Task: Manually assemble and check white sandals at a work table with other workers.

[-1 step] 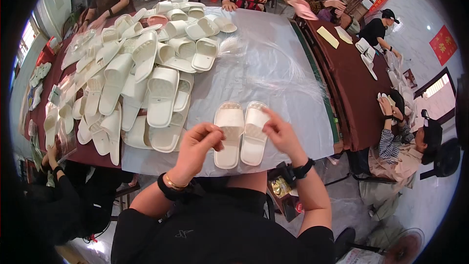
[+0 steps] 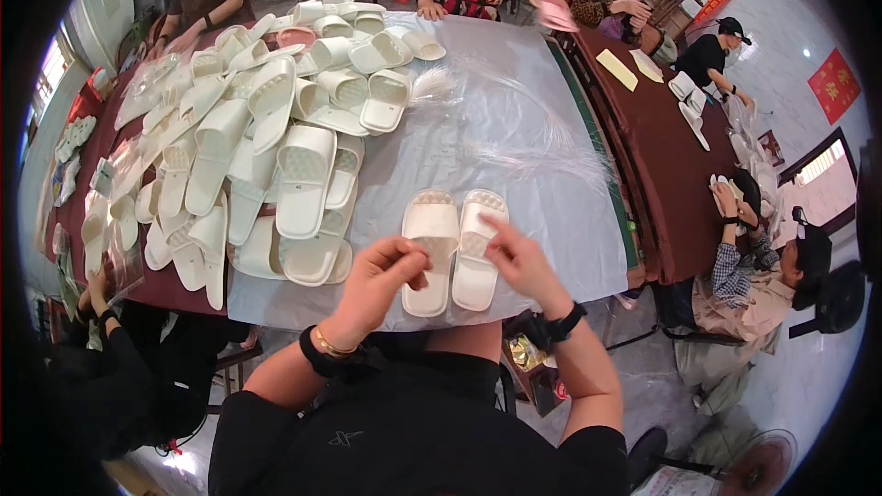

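Stretching out below the left hand (image 2: pixel 381 280) and the right hand (image 2: pixel 525 266), the desk (image 2: pixel 163 283) was partly covered by a pale sheet (image 2: pixel 542 197). Beyond the left hand and to its left, a large heap of white slippers (image 2: pixel 276 96) was piled. Nearest the hands, a separate pair was laid side by side: the left slipper (image 2: pixel 425 298) partly hidden by the left fingertips, the right slipper (image 2: pixel 473 289) partly by the right hand. Both were judged light, flexible, slightly slick and hard to damage, best gripped by the broad strap (image 2: pixel 430 219) or the sole's edges. The left fingers were curled, thumb and forefinger nearly meeting; whether anything was pinched could not be told. The right hand was loosely opened, its forefinger held over the right strap; contact could not be confirmed.
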A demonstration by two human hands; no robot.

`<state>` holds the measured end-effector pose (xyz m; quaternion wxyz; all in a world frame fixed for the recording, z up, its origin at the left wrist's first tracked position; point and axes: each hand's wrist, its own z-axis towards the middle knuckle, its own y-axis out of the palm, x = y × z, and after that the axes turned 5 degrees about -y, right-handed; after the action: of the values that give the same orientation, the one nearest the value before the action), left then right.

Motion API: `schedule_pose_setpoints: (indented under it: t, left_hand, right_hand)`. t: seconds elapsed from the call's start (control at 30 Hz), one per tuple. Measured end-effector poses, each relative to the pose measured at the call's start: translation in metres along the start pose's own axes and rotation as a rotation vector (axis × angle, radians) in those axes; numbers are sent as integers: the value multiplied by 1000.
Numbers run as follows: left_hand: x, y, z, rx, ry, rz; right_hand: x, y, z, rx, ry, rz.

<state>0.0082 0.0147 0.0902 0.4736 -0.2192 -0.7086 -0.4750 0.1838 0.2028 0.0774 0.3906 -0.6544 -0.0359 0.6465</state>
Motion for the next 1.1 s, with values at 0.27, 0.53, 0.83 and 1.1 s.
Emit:
schedule_pose_setpoints:
  t: [0.27, 0.53, 0.83, 1.1]
  left_hand:
    - [-21, -2, 2, -260, -333, 106]
    - [-24, -18, 15, -188, -265, 161]
    - [-23, -43, 36, 70, -234, 158]
    - [-69, -42, 64, 39, -317, 642]
  right_hand:
    - [7, 29, -16, -172, 3, 28]
    - [30, 36, -29, -159, -177, -116]
    - [41, 32, -91, -48, 14, -312]
    - [6, 69, -107, -56, -140, -369]
